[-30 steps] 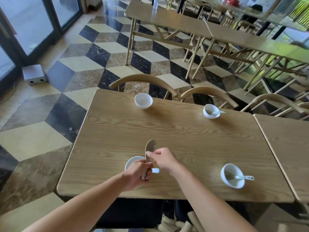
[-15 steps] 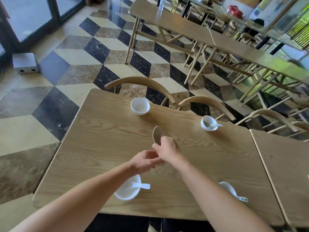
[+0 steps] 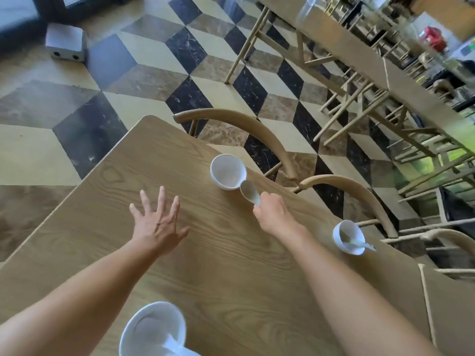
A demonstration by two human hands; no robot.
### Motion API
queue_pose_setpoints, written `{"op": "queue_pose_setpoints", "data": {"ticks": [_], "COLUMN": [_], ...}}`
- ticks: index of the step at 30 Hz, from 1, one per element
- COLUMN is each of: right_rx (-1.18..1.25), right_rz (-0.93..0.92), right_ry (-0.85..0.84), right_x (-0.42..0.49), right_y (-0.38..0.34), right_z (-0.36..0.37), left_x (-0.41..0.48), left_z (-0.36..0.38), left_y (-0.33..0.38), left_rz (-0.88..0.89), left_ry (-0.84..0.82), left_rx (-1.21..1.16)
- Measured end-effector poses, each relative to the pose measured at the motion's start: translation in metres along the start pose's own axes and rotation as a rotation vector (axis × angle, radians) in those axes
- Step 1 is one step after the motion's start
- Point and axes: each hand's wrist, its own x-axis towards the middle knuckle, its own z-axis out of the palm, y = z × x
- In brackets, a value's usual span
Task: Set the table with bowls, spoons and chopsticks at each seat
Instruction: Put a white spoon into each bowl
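My right hand pinches the handle of a white spoon, whose scoop end reaches the rim of an empty white bowl at the far edge of the wooden table. My left hand hovers over the tabletop with its fingers spread and holds nothing. A second bowl with a spoon in it stands at the far right seat. Another bowl with a spoon sits at the near edge, between my forearms. No chopsticks are in view.
Two curved wooden chair backs stand tucked against the table's far side. A second table abuts on the right. Long tables and several chairs fill the back right. A grey box lies on the checkered floor.
My right hand has carried the spoon from near the front bowl across the table to the far bowl. My left hand has let go and spread open. The view leaned forward.
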Motion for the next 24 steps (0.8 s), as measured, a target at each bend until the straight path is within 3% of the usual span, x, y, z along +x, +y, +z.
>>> {"op": "queue_pose_setpoints", "data": {"ticks": [6,13,20,24], "right_rx": [-0.236,-0.255,0.0,0.275], "right_rz": [-0.143,-0.153,-0.057,0.02], "right_ry": [0.074,0.002,-0.23,-0.301], "right_x": [0.058,0.103,0.128,0.133], "right_y": [-0.008,-0.027,-0.035,-0.032], "right_z": [-0.004,-0.009,-0.008,-0.007], "left_x": [0.013,0.011,0.012,0.014], "left_z": [0.028,0.036,0.039,0.038], "left_y": [-0.015,-0.02,-0.022,-0.022], "left_rz": [0.034,0.104,0.1,0.108], "left_ry": [0.099,0.277,0.312,0.298], "left_rx": [0.037,-0.008,0.01,0.013]}}
